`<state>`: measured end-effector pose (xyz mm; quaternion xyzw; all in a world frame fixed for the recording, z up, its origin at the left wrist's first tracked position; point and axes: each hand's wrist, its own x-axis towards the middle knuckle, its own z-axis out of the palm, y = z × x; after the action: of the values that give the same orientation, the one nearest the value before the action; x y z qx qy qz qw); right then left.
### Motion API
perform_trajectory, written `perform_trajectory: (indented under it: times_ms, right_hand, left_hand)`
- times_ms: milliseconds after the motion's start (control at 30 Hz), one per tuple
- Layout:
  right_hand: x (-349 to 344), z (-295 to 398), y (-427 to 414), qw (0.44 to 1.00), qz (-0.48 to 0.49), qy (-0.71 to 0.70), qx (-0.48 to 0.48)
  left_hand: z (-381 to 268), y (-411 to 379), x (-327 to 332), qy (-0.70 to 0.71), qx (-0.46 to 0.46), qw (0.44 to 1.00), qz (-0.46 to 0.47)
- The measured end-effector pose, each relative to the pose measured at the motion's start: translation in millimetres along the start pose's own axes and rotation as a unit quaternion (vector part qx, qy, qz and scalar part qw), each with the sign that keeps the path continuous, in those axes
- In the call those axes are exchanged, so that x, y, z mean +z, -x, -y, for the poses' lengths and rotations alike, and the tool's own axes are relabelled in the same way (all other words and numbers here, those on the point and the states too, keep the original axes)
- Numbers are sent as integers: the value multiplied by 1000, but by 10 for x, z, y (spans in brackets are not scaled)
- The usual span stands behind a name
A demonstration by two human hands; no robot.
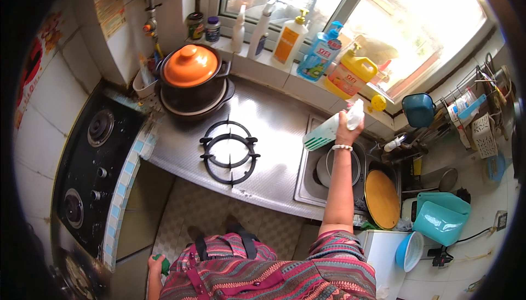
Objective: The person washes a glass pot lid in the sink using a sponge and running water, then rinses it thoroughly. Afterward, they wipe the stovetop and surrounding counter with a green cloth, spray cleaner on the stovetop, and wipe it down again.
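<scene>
My right hand (348,132) reaches out over the sink and grips a white bottle with green stripes (322,135) by its white top. The bottle is tilted, its base to the left. Below my forearm, the stainless steel sink (303,183) contains metal pots (324,170), partly hidden by the arm. Down by my left side, my left hand (155,264) is closed around a green scrubber or cloth (165,265); its exact kind is unclear. A black cast-iron pan support (230,152) lies on the steel counter (273,148) in front of me.
A dark clay pot with an orange lid (191,66) stands at the counter's back left. Several bottles, including a blue pump bottle (320,55) and a yellow jug (349,74), line the windowsill. The gas stove (88,168) is left; a round wooden board (382,199) leans right.
</scene>
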<state>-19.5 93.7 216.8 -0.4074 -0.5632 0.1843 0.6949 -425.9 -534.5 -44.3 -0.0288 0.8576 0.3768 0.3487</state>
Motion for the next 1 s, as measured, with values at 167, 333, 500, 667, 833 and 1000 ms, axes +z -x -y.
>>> perform_trajectory:
  times_ms: [167, 333, 500, 667, 833, 1000]
  right_hand:
    - [-579, -146, -657, 994, -45, 90, -49]
    - [-850, -443, -1243, 988, -138, 68, -24]
    - [-875, -888, -2001, 978, -167, 104, -76]
    - [-677, -1574, -2694, 978, -156, 102, -94]
    - [-549, -1991, -2843, 979, -135, 148, -28]
    - [-562, -1997, -2957, 988, 7, 150, -23]
  left_hand:
    - [-73, -4, 120, -141, -28, 988, 63]
    - [-52, -323, 358, -106, 24, 993, 36]
    - [-333, -15, 594, -22, 1, 1000, 0]
    - [-323, 226, 1143, -27, -25, 999, -34]
    - [-1114, 1040, 1551, -18, -16, 999, -30]
    - [-1840, 1207, 2093, 69, 38, 995, 66]
